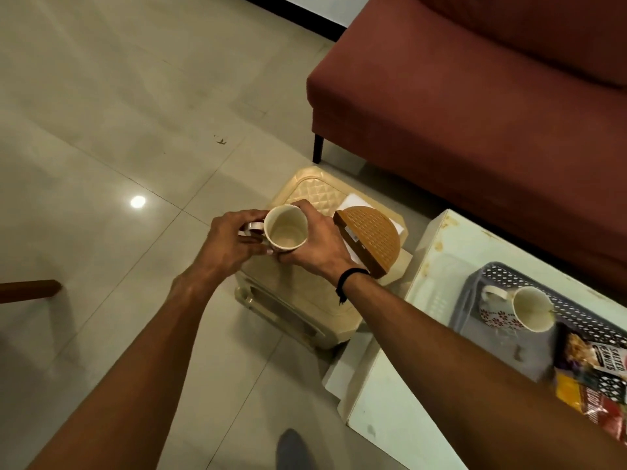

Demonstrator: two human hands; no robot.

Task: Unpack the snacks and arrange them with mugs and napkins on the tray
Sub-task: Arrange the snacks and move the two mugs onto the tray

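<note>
Both hands hold an empty cream mug (285, 228) above a beige plastic stool (307, 195). My left hand (230, 244) grips its handle, and my right hand (317, 239) wraps the mug's body. On the white table to the right lies a grey perforated tray (502, 276). Inside it a second mug (519, 312) with red flowers lies tipped on its side, next to snack packets (597, 371), one labelled salted peanuts. A brown semicircular napkin holder (371, 240) leans on white napkins (356, 201) on the stool.
A dark red sofa (492, 106) fills the upper right behind the stool and the white table (390, 385). Glossy floor tiles spread to the left, where a wooden furniture piece (30, 290) pokes in. My foot (291, 449) shows at the bottom.
</note>
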